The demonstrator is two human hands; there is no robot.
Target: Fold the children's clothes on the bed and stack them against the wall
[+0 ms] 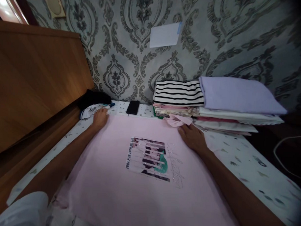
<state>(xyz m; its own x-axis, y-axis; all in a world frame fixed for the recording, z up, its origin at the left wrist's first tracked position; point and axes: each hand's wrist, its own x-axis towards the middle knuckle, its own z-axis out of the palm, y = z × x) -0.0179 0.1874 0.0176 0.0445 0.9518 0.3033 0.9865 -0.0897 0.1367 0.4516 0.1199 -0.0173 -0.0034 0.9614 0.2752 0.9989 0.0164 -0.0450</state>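
Observation:
A pink T-shirt (108,190) lies spread out in front of me, with a printed picture and lettering on its chest turned sideways. My left hand (101,118) is closed on the shirt's far left edge, fingers curled at the cloth. At the far right, my right hand (192,137) grips the shirt beside a bunched, raised fold of pink cloth; its fingertips are partly hidden. Just beyond the left hand sit a black garment and a white one (90,111). The right hand is close to the stacks of folded clothes.
Folded clothes stand against the wall, a striped garment (179,93) topping one stack and a lilac cloth (240,95) the other. A black phone (133,107) lies on the patterned sheet (259,173). Wooden furniture (38,79) borders the left; a white cable (279,147) curves at right.

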